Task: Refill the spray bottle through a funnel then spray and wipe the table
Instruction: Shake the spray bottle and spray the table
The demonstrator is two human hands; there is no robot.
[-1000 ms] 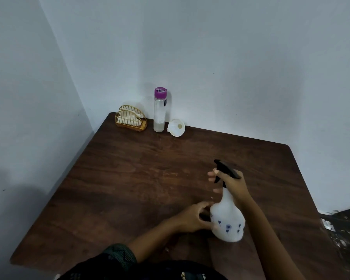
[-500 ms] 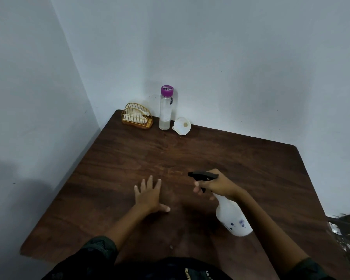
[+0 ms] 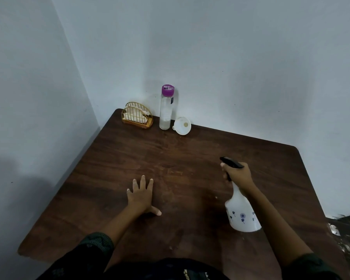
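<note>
Head view: I see the right hand (image 3: 237, 174) with fingers wrapped round the neck of the spray bottle (image 3: 241, 211), lifted and tilted over the desk (image 3: 190, 158), left hand (image 3: 141, 196) flat with fingers spread; risk is spray hitting that hand, since the nozzle points left, or the bottle slipping.

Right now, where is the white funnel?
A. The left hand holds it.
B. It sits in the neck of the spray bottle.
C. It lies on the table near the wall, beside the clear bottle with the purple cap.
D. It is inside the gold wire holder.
C: the funnel lies on the table just right of the clear bottle, far from the spray bottle gripped by the right hand; the left hand lies flat and empty.
</note>
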